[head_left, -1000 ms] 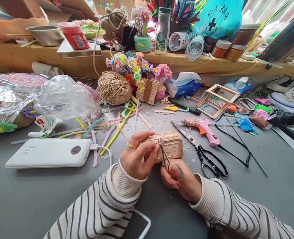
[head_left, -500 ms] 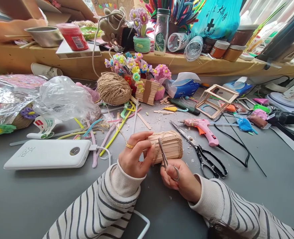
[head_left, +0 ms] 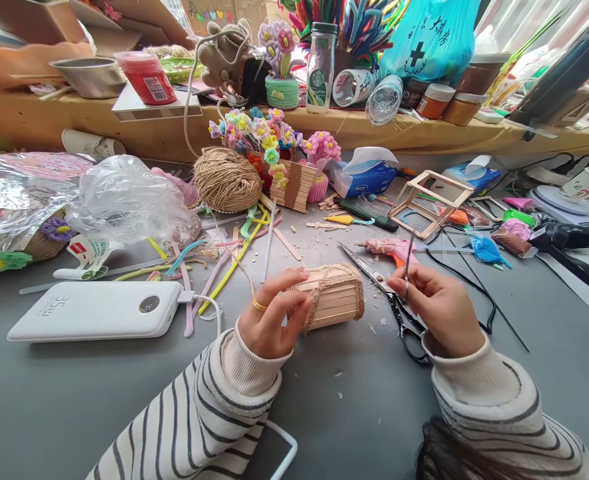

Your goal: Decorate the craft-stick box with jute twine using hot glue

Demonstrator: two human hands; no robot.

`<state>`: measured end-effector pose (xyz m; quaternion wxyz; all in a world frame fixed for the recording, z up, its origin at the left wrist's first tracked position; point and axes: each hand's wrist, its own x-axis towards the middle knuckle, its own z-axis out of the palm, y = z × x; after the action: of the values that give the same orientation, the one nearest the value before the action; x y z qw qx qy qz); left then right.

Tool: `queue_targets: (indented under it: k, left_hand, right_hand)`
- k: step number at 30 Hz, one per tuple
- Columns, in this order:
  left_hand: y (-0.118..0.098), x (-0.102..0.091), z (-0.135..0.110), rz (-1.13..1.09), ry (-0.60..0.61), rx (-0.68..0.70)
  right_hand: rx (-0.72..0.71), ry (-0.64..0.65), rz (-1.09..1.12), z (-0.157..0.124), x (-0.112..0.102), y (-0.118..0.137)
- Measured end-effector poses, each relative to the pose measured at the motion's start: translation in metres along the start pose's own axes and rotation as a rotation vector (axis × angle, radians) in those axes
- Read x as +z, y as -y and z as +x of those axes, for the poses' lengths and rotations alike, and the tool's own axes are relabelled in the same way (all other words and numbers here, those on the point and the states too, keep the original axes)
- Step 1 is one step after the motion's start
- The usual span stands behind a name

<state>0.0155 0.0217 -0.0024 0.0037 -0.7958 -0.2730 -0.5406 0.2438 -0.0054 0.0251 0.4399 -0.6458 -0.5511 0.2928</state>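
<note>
My left hand [head_left: 274, 313] is closed at the near left end of a small box of wooden craft sticks [head_left: 338, 301], its edges bound with jute twine. Fingers and thumb pinch at the twine by that end; the exact grip is partly hidden. From the hand a strand runs back toward the twine ball [head_left: 228, 179]. To the right of the box, my right hand [head_left: 437, 303] is raised above the table, closed on small scissors [head_left: 408, 257] whose tips point up. Beneath it lie larger black-handled scissors [head_left: 372, 267], partly covered by the hand.
A pink glue gun [head_left: 382, 247] lies behind my right hand, its cord trailing right. On the left sits a white power bank [head_left: 97, 310] with a cable. Pipe cleaners [head_left: 234, 267], a stick frame [head_left: 432, 200] and tissue packs [head_left: 364, 172] lie farther back, below a crowded shelf [head_left: 139, 133].
My right hand has moved away from the box to the right and slightly up, carrying the small scissors. My left hand stays at the box's left end.
</note>
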Motion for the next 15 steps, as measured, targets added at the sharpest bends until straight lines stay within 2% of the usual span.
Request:
queue_targets:
  k: [3,6,10,15]
  left_hand:
    - [0.002,-0.001,0.000,0.009,0.028,0.138]
    - [0.003,-0.004,0.001,0.031,0.082,0.232]
    - [0.000,-0.008,0.003,0.082,0.123,0.273]
    - [-0.002,-0.008,0.003,0.142,0.158,0.295]
  right_hand:
    - [-0.008,-0.066,-0.274,0.009,-0.001,-0.008]
    - [0.027,-0.045,-0.446,0.012,0.005,-0.013]
    - [0.021,0.009,-0.511,0.012,0.012,-0.017]
    - [-0.021,0.003,-0.540,0.010,0.015,-0.017]
